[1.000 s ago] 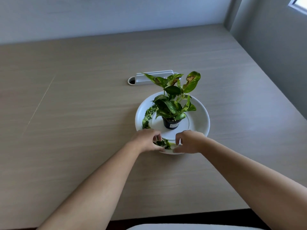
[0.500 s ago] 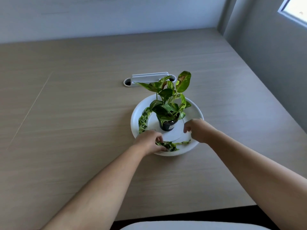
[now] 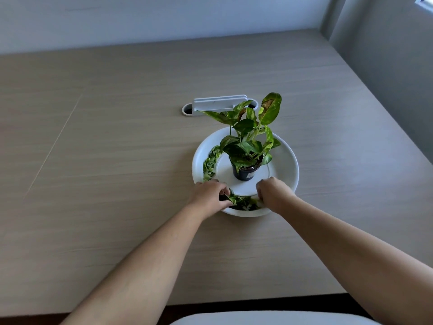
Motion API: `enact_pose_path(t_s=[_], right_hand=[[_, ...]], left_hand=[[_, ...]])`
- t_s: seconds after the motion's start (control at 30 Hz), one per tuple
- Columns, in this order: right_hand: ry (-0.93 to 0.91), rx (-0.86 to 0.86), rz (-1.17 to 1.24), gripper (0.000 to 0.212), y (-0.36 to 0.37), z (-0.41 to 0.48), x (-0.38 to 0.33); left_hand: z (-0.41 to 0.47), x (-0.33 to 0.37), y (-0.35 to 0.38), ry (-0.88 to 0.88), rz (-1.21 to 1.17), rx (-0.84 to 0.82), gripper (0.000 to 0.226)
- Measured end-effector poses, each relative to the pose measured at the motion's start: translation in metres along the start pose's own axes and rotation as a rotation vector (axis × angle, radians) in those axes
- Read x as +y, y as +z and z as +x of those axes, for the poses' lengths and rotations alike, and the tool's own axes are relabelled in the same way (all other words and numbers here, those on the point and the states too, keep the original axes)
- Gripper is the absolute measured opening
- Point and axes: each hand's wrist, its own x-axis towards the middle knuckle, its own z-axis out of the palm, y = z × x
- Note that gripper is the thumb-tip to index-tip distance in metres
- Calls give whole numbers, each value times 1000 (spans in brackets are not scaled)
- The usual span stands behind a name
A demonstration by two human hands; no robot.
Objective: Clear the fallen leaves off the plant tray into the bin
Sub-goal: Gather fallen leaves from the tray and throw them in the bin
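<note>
1. Two bare hands are at the near rim of the white round plant tray point(image 3: 289, 160), which sits on the pale wood-grain table point(image 3: 117, 160).
2. Your left hand point(image 3: 207, 195) is curled at the tray's near-left edge; its thumb and fingertips point(image 3: 226, 191) are pinched on the left end of a clump of fallen leaves point(image 3: 243, 202) lying in the tray's outer groove.
3. Your right hand point(image 3: 273, 192) is closed in a loose fist at the near-right part of the tray, knuckles up. Its fingers touch the right end of the same clump, but you cannot tell from this angle whether they actually hold any leaf.
4. That clump lies between your two hands, just inside the near rim, dark green with pale patches.
5. More fallen leaves form a curved strip point(image 3: 210, 163) along the groove on the tray's left side, apart from both hands and just beyond your left knuckles.
6. At the raised middle of the tray a small dark pot point(image 3: 246, 173) stands upright, holding a variegated green plant point(image 3: 250, 137) with one tall, brown-blotched leaf.
7. Behind the tray, a white cable port with a raised flap point(image 3: 219, 104) is set into the table.
8. No bin is in sight.
</note>
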Motion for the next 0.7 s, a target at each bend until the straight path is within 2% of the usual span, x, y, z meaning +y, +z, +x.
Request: enact_pose_path(t_s=[0.13, 0.2, 0.3, 0.4, 0.47, 0.6, 0.7], right_hand=[[-23, 21, 209, 16, 1, 4, -1], [-19, 36, 235, 20, 3, 3, -5], [-50, 38, 148, 30, 9, -2, -14], [-97, 52, 104, 19, 13, -3, -20], [-110, 32, 102, 20, 13, -2, -18], [-62, 26, 209, 27, 14, 1, -12], [-5, 74, 355, 22, 3, -2, -11]], left_hand=[[7, 6, 0, 2, 1, -19, 39], [10, 10, -1, -5, 24, -38, 42], [12, 15, 0, -3, 95, -48, 33], [13, 18, 3, 10, 110, -47, 18], [13, 18, 6, 20, 88, -39, 13], [16, 17, 10, 17, -11, -30, 10], [15, 16, 4, -1, -88, 16, 11]])
